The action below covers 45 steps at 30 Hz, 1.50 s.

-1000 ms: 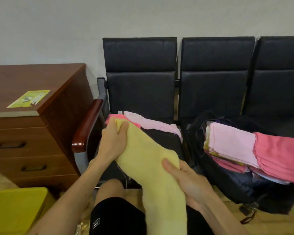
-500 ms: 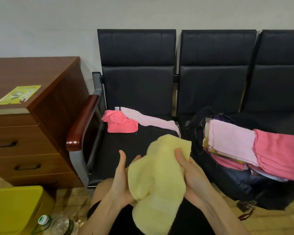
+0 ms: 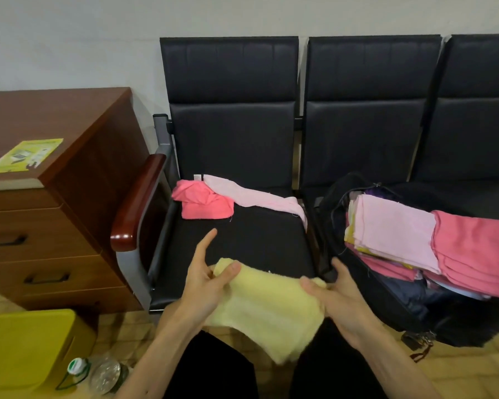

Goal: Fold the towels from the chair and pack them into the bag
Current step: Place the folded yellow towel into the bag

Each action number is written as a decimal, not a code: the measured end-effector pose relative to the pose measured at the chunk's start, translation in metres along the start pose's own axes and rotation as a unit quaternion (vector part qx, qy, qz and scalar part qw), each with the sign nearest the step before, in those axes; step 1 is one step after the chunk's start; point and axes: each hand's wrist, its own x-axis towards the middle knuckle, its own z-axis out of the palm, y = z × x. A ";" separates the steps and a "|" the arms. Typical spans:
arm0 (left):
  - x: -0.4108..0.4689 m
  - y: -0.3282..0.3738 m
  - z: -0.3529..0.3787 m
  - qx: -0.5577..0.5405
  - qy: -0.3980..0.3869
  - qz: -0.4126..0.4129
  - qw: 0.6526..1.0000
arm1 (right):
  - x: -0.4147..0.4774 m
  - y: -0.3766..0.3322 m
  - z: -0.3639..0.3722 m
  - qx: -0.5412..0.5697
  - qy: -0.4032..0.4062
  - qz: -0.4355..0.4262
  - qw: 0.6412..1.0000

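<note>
A yellow towel (image 3: pixel 267 309) is stretched flat over my lap. My left hand (image 3: pixel 205 279) pinches its upper left corner with the thumb, the index finger pointing up. At the upper right corner my right hand (image 3: pixel 339 300) grips the towel. Behind them on the left black chair seat (image 3: pixel 260 240) lie a crumpled hot-pink towel (image 3: pixel 203 201) and a pale pink towel (image 3: pixel 260 195). The open black bag (image 3: pixel 392 300) sits on the neighbouring seat, with folded pale pink towels (image 3: pixel 392 228) and folded hot-pink towels (image 3: pixel 478 249) stacked in it.
A brown wooden drawer cabinet (image 3: pixel 55 214) stands to the left with a green leaflet (image 3: pixel 25 155) on top. The chair's wooden armrest (image 3: pixel 139 203) is beside it. A yellow bin (image 3: pixel 26 347) and a plastic water bottle (image 3: pixel 101 372) are on the tiled floor at lower left.
The yellow towel came off the seat and down to my lap. It was bunched between my hands half a second ago and is now spread sideways, my hands apart at its upper corners.
</note>
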 end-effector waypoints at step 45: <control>0.026 0.065 0.010 0.272 0.045 0.195 0.941 | 0.036 -0.053 -0.047 -0.263 -0.003 -0.280 0.923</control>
